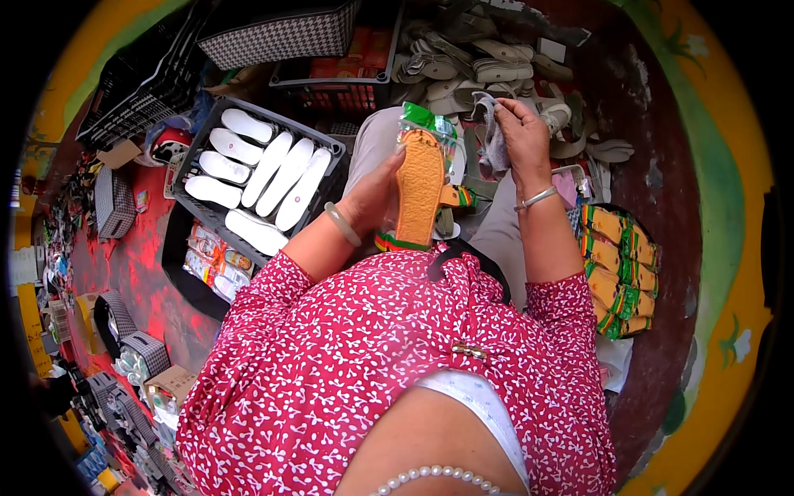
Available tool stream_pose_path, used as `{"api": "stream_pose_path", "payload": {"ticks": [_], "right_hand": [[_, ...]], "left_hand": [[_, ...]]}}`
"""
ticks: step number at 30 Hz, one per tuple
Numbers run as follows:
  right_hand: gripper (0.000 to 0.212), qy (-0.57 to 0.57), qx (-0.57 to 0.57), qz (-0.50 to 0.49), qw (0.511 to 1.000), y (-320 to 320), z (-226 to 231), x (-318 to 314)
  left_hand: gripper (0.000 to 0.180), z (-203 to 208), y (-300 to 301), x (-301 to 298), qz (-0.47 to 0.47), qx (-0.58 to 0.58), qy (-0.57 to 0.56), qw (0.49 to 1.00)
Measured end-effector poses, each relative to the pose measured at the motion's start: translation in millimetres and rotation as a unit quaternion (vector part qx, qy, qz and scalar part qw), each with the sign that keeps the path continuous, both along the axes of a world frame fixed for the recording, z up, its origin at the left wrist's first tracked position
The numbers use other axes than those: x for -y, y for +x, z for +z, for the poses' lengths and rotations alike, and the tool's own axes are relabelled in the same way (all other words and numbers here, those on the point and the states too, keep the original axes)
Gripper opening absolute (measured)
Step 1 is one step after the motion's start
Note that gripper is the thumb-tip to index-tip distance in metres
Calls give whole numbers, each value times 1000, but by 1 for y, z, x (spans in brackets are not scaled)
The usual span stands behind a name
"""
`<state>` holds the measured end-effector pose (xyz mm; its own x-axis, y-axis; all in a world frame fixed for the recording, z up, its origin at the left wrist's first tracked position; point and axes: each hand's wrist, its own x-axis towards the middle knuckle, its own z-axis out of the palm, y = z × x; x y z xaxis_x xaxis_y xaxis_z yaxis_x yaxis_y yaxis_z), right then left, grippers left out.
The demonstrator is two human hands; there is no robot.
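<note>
As I watch remotely, left hand point(372, 194): gripping one orange insole pack point(420, 190) over the grey trousers point(500, 236).
Right hand point(525, 136): pinching one limp grey piece point(494, 147), kind unclear to me.
Dark crate point(337, 154): eight white insoles point(266, 169) showing, left of the left hand.
Heap of pale footwear pieces point(504, 71): crowds just past the right hand, too tangled to count.
Stack of orange packs point(608, 256): beside the right forearm point(552, 240), overlapping, uncountable.

Near the frame's centre, the left hand point(374, 192) is gripping a plastic-wrapped orange insole point(420, 190). Right of upper centre, the right hand point(524, 136) is pinching a piece of grey fabric point(494, 147). At upper left, a dark plastic crate point(333, 145) is holding white insoles point(285, 178); at right, packaged yellow-orange insoles point(606, 255) are lying stacked.
</note>
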<state>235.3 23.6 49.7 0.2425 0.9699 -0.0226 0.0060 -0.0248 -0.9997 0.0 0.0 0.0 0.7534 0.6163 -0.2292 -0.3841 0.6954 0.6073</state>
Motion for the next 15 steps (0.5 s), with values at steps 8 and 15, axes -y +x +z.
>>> {"api": "stream_pose_path", "payload": {"ticks": [8,15], "right_hand": [[22,342,361,67,865,-59,14,15],[17,360,392,120,838,-62,11,15]], "left_hand": [[58,8,3,10,-5,112,-26,993],[48,24,24,-26,82,178,-41,980]]}}
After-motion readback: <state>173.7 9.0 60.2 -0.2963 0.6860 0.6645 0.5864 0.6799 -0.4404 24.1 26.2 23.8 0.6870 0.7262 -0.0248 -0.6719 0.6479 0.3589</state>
